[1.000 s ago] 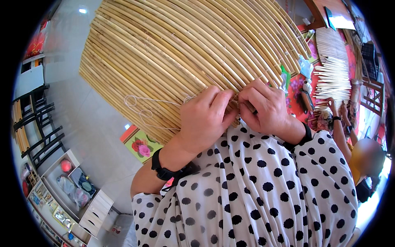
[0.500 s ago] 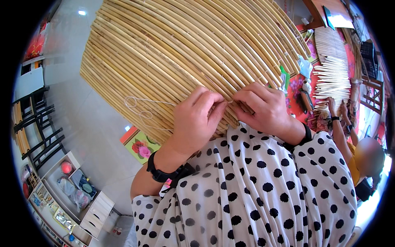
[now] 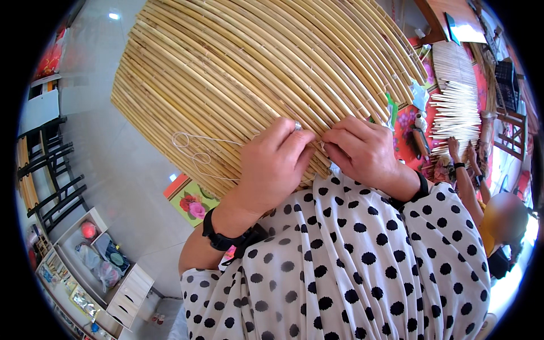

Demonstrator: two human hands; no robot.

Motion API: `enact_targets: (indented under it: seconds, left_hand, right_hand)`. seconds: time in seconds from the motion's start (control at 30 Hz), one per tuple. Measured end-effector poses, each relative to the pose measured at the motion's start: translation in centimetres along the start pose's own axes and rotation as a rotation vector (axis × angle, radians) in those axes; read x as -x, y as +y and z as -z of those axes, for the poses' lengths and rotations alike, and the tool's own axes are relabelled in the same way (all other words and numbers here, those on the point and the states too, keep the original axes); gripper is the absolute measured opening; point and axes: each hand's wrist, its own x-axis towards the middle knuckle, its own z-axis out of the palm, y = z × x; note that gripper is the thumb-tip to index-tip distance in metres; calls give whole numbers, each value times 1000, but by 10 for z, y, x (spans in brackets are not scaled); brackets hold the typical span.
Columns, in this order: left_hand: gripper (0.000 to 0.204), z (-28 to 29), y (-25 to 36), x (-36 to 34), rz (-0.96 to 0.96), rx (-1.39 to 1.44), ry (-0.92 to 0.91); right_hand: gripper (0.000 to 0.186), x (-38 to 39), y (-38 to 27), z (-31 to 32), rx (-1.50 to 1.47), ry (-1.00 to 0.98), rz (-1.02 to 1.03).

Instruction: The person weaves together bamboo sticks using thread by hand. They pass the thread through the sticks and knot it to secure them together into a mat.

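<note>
A large mat of straw-coloured reed stalks (image 3: 226, 73), laid side by side and tied across with thread, spreads out in front of me. At its near edge my left hand (image 3: 277, 158) is closed in a pinch, a silvery ring-like piece on one finger; what sits between its fingertips is hidden. My right hand (image 3: 360, 147), also closed, pinches at the same edge close beside it, and its fingertips hide what they hold. A loose white thread (image 3: 195, 148) curls over the stalks to the left of my left hand.
On the right, a co-worker's hands (image 3: 460, 156) rest by another row of pale sticks (image 3: 458, 113) on a red floral cloth (image 3: 405, 141). A flowered board (image 3: 192, 201) lies under the mat's left edge. Black folding frames (image 3: 54, 175) and an open drawer (image 3: 85, 232) stand left.
My left hand has turned slightly and its fingers have shifted, bringing the silvery piece into view. My right fingertips have moved slightly; the mat and loose thread stay nearly as they were.
</note>
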Motion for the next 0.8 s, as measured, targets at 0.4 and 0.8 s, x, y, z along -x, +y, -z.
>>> enact_targets:
  seconds: [0.4,0.8]
  left_hand:
    - [23,-9,8,-7,-5,-75,-43]
    - [20,-8,1,-3,-34,14,-23]
  right_hand:
    - [21,2,6,2,-96,18,32]
    - [23,4,2,-1,-30,-16,-18]
